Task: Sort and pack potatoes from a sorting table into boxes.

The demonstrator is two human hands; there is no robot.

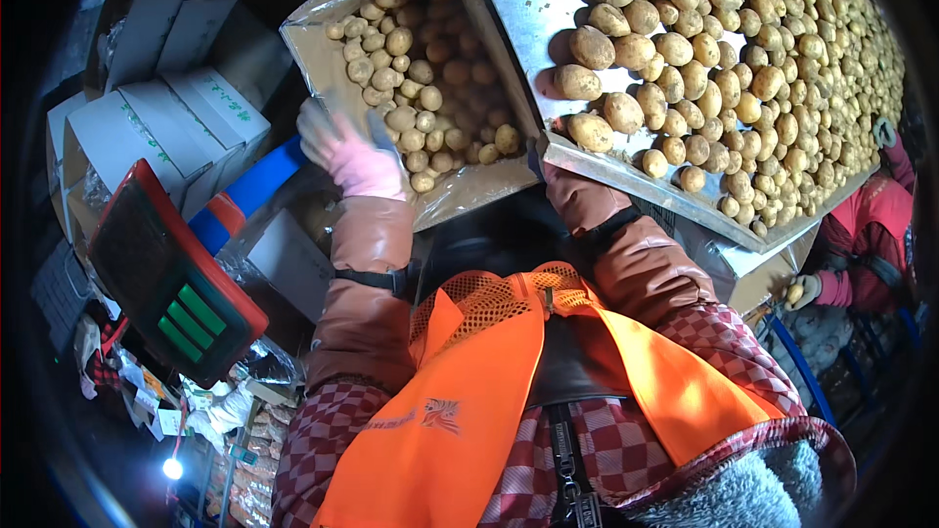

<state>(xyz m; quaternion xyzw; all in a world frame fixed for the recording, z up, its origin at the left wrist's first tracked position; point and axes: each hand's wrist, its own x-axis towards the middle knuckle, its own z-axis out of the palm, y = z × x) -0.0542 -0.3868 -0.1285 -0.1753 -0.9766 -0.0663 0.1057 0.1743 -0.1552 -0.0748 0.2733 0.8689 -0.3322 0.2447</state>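
My left hand [344,149], in a pink and pale glove, is at the left wall of an open cardboard box [421,210] lined with clear plastic. Motion smears its fingers, so their grip is unclear. Inside the box lies a heap of small potatoes [403,117], the far right part in shadow. My right hand [567,171] is beside the box's near right corner, under the raised rim of a metal sorting table [528,15]. That rim and the shadow hide its fingers. Many larger potatoes [675,49] are spread over the table.
At left stands a scale display [176,279] with a red frame, on a blue post [256,181]. White cartons [156,127] are stacked behind it. A co-worker in red [871,235] is at the table's right end, a gloved hand [804,291] holding a potato. A lamp [173,468] shines lower left.
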